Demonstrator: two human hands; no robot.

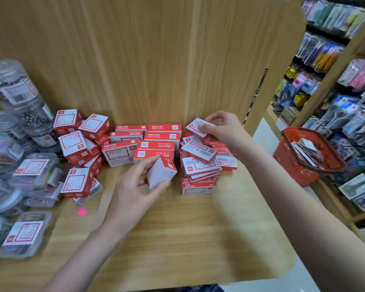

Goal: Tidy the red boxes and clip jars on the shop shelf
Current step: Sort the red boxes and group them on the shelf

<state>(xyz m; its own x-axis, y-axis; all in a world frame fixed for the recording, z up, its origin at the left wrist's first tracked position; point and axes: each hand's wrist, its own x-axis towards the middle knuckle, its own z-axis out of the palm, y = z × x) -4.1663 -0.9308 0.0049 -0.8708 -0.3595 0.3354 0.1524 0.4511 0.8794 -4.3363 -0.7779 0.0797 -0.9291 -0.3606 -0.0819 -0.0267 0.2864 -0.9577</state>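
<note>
Several red and white boxes lie on the wooden shelf point(177, 228). A neat block of red boxes point(156, 138) stands at the back middle. To its right, a loose pile of flat boxes point(200, 163) sits askew. Tumbled cube boxes point(76, 144) lie to the left. My left hand point(133, 190) grips a tilted red box point(160, 171) just above the shelf, in front of the block. My right hand point(223, 127) holds a flat red box point(198, 127) above the loose pile. Clear clip jars point(19, 95) stand stacked at the far left.
Clear lidded tubs of clips point(25, 234) crowd the shelf's left edge. A pink scrap point(82, 212) lies near them. A wooden back panel point(156, 60) rises behind the boxes. A red shopping basket point(310, 157) sits on the floor at right, before racks of hanging stationery point(346, 102).
</note>
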